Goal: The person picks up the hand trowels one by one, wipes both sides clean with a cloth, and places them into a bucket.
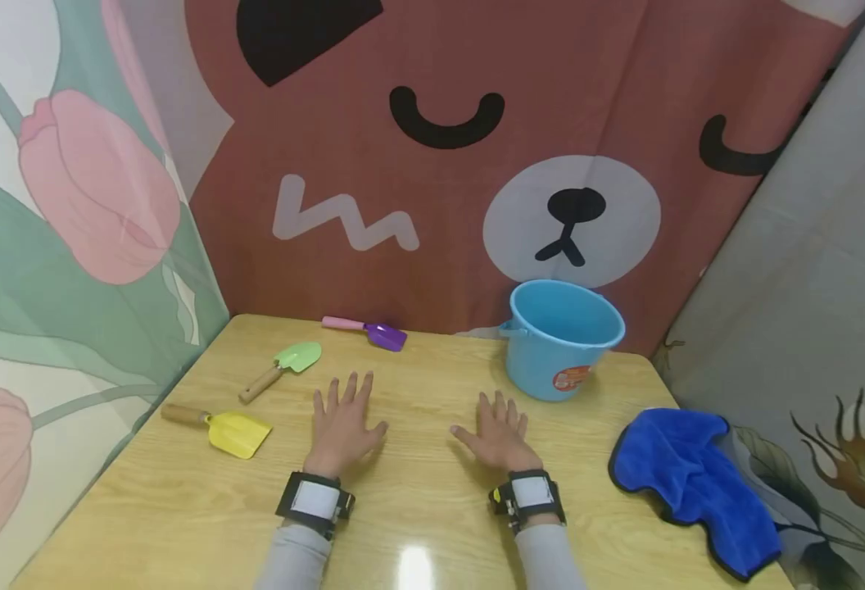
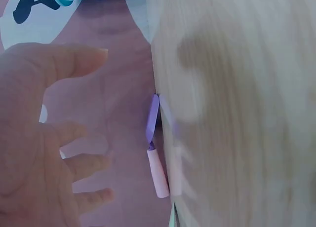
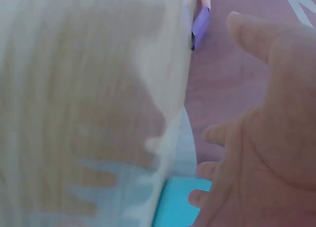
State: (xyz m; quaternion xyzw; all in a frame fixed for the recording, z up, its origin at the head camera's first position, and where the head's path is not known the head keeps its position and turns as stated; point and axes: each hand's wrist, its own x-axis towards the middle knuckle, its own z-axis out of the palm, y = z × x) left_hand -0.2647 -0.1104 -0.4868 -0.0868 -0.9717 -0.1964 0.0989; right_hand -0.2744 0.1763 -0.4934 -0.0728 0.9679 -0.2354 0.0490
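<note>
Palm down over the table, my left hand (image 1: 343, 426) spreads its fingers and holds nothing. My right hand (image 1: 500, 434) is likewise spread and empty, just in front of a light blue bucket (image 1: 546, 369). To the left of my left hand lie a toy shovel with a yellow blade (image 1: 239, 433) and a trowel with a green blade (image 1: 298, 356), both wooden-handled. A small purple shovel (image 1: 386, 336) with a pink handle rests by the far edge; both wrist views show it beyond the hands. The wrist views show each palm raised off the tabletop.
At the right edge of the wooden table (image 1: 418, 492) a crumpled blue cloth (image 1: 686, 471) with dark trim hangs partly over. Behind the table stands a brown curtain (image 1: 447, 279) with a bear face. Patterned fabric (image 1: 101, 328) borders the left side, and grey fabric the right.
</note>
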